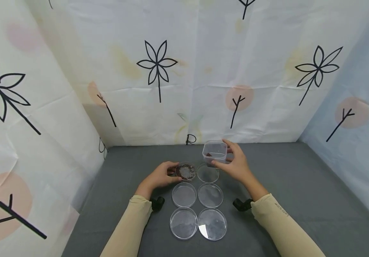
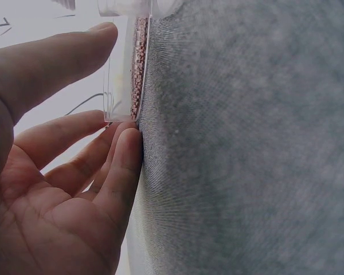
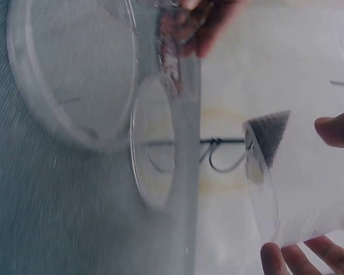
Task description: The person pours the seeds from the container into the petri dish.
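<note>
At the back left of a cluster of round dishes, my left hand (image 1: 160, 176) holds a clear petri dish (image 1: 186, 172) by its side, thumb and fingers about its rim. Reddish-brown granules (image 2: 139, 69) lie in a layer across that dish, with a pale patch among them in the head view. My right hand (image 1: 238, 163) grips a clear square plastic container (image 1: 215, 148), raised above the back right petri dish (image 1: 208, 174). In the right wrist view the container is tilted, and dark granules (image 3: 269, 136) are gathered in one corner of it.
Nearer the front stand two middle petri dishes, one left (image 1: 184, 195) and one right (image 1: 210, 195), and two front ones, left (image 1: 183, 223) and right (image 1: 212, 224). Grey cloth (image 1: 300, 200) covers the table. A printed fabric backdrop (image 1: 200, 71) rises behind and at both sides.
</note>
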A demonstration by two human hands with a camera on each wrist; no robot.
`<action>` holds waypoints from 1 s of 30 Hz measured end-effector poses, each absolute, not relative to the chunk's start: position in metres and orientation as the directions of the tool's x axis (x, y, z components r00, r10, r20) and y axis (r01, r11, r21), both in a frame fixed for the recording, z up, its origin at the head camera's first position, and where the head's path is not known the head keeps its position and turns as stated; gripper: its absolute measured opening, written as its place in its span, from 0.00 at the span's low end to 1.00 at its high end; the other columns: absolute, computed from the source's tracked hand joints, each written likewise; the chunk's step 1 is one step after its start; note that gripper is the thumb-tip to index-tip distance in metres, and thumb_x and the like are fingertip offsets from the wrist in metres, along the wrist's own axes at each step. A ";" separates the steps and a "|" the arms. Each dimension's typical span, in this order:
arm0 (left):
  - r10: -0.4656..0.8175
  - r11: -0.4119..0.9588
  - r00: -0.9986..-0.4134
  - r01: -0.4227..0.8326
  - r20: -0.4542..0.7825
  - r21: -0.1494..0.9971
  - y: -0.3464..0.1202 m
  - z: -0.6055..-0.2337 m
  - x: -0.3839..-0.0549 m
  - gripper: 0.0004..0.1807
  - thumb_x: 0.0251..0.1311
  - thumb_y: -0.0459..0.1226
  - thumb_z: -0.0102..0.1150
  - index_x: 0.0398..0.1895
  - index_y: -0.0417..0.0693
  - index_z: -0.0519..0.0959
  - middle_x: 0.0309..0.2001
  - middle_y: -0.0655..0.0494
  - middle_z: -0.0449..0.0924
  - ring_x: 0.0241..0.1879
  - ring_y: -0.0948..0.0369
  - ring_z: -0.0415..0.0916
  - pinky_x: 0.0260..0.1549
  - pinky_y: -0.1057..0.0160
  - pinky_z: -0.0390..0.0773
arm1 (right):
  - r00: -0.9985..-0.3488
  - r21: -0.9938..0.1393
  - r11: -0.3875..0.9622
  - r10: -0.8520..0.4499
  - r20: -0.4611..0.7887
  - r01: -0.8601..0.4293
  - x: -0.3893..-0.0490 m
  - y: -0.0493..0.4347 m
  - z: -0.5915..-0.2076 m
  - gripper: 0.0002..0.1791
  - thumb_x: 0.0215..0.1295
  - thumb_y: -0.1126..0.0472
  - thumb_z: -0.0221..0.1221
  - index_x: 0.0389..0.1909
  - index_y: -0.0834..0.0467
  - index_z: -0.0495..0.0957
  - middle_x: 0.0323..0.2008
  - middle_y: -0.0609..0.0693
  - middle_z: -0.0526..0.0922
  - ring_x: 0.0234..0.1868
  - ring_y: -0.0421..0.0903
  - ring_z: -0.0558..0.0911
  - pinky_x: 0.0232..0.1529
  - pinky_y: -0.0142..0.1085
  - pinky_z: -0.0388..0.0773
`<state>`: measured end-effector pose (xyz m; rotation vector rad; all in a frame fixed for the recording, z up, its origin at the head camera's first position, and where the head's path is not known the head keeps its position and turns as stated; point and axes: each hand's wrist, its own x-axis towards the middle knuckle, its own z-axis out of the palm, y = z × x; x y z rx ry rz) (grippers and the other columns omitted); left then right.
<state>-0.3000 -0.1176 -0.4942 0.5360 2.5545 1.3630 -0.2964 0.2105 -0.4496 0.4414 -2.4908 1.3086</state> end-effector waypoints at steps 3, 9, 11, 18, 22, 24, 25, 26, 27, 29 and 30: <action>0.402 0.512 -0.915 0.222 -0.004 0.830 -0.118 -0.495 -0.301 0.39 0.65 0.37 0.75 0.77 0.35 0.70 0.69 0.37 0.75 0.67 0.42 0.78 0.67 0.45 0.81 | -0.924 -0.766 0.527 -0.118 0.363 -0.368 -0.291 0.227 -0.448 0.51 0.58 0.60 0.79 0.81 0.55 0.63 0.68 0.64 0.72 0.64 0.65 0.78 0.58 0.62 0.86; 0.407 0.513 -0.913 0.235 0.007 0.825 -0.118 -0.494 -0.301 0.39 0.65 0.36 0.75 0.76 0.33 0.70 0.68 0.36 0.75 0.66 0.42 0.78 0.67 0.45 0.81 | -0.950 -0.782 0.547 -0.099 0.295 -0.300 -0.275 0.263 -0.448 0.51 0.60 0.60 0.78 0.80 0.58 0.61 0.71 0.66 0.70 0.70 0.68 0.75 0.59 0.65 0.84; 0.412 0.514 -0.911 0.239 0.007 0.824 -0.118 -0.494 -0.302 0.39 0.65 0.36 0.75 0.76 0.33 0.70 0.68 0.36 0.75 0.66 0.42 0.78 0.68 0.45 0.80 | -0.958 -0.780 0.562 -0.093 0.271 -0.276 -0.269 0.276 -0.449 0.51 0.60 0.60 0.78 0.80 0.59 0.60 0.72 0.66 0.69 0.70 0.68 0.75 0.60 0.65 0.83; 0.415 0.515 -0.910 0.238 0.003 0.824 -0.120 -0.494 -0.304 0.39 0.66 0.35 0.74 0.76 0.33 0.69 0.68 0.36 0.75 0.67 0.41 0.78 0.68 0.44 0.80 | -0.970 -0.748 0.624 -0.073 0.234 -0.227 -0.251 0.319 -0.457 0.50 0.61 0.59 0.77 0.79 0.62 0.59 0.70 0.68 0.69 0.67 0.69 0.76 0.51 0.46 0.90; 0.420 0.513 -0.907 0.236 -0.002 0.825 -0.121 -0.494 -0.305 0.39 0.66 0.36 0.74 0.77 0.33 0.69 0.69 0.36 0.75 0.68 0.41 0.77 0.68 0.44 0.80 | -0.978 -0.751 0.633 -0.049 0.205 -0.189 -0.243 0.338 -0.463 0.50 0.61 0.59 0.78 0.78 0.63 0.59 0.70 0.69 0.68 0.67 0.70 0.76 0.44 0.28 0.86; 0.420 0.514 -0.907 0.234 -0.004 0.825 -0.121 -0.494 -0.305 0.39 0.66 0.36 0.74 0.77 0.34 0.69 0.68 0.36 0.75 0.68 0.41 0.77 0.68 0.44 0.80 | -0.980 -0.752 0.635 -0.040 0.196 -0.177 -0.238 0.345 -0.466 0.50 0.61 0.58 0.78 0.78 0.63 0.59 0.70 0.69 0.68 0.67 0.70 0.75 0.42 0.24 0.83; 0.421 0.512 -0.907 0.234 -0.004 0.827 -0.121 -0.494 -0.305 0.39 0.66 0.36 0.74 0.77 0.34 0.69 0.68 0.36 0.75 0.67 0.41 0.77 0.68 0.44 0.80 | -0.980 -0.752 0.636 -0.038 0.193 -0.173 -0.237 0.349 -0.467 0.50 0.62 0.58 0.77 0.78 0.63 0.59 0.70 0.69 0.68 0.67 0.71 0.75 0.42 0.23 0.82; 0.420 0.511 -0.907 0.234 -0.003 0.827 -0.121 -0.494 -0.305 0.39 0.66 0.36 0.74 0.77 0.34 0.69 0.68 0.36 0.75 0.67 0.41 0.77 0.68 0.44 0.80 | -0.981 -0.753 0.635 -0.039 0.193 -0.173 -0.235 0.352 -0.468 0.50 0.62 0.59 0.77 0.78 0.63 0.59 0.70 0.70 0.68 0.67 0.71 0.74 0.42 0.22 0.81; 0.420 0.510 -0.908 0.234 -0.002 0.828 -0.122 -0.494 -0.305 0.39 0.66 0.36 0.74 0.77 0.34 0.69 0.68 0.36 0.75 0.67 0.41 0.77 0.68 0.44 0.80 | -0.980 -0.755 0.633 -0.037 0.194 -0.173 -0.234 0.355 -0.469 0.50 0.62 0.59 0.77 0.78 0.63 0.59 0.70 0.70 0.68 0.67 0.70 0.74 0.42 0.22 0.81; 0.423 0.510 -0.906 0.238 0.000 0.827 -0.122 -0.494 -0.305 0.39 0.66 0.36 0.74 0.77 0.34 0.69 0.68 0.36 0.75 0.67 0.41 0.77 0.68 0.44 0.80 | -0.980 -0.757 0.630 -0.037 0.197 -0.176 -0.232 0.360 -0.472 0.50 0.62 0.59 0.77 0.78 0.64 0.59 0.69 0.69 0.69 0.66 0.68 0.75 0.42 0.22 0.81; 0.424 0.510 -0.905 0.241 0.002 0.826 -0.122 -0.495 -0.306 0.39 0.66 0.36 0.74 0.77 0.34 0.69 0.68 0.36 0.75 0.67 0.41 0.77 0.68 0.44 0.80 | -0.980 -0.757 0.629 -0.040 0.196 -0.178 -0.232 0.362 -0.472 0.50 0.62 0.60 0.77 0.78 0.64 0.58 0.69 0.68 0.69 0.65 0.64 0.77 0.42 0.22 0.82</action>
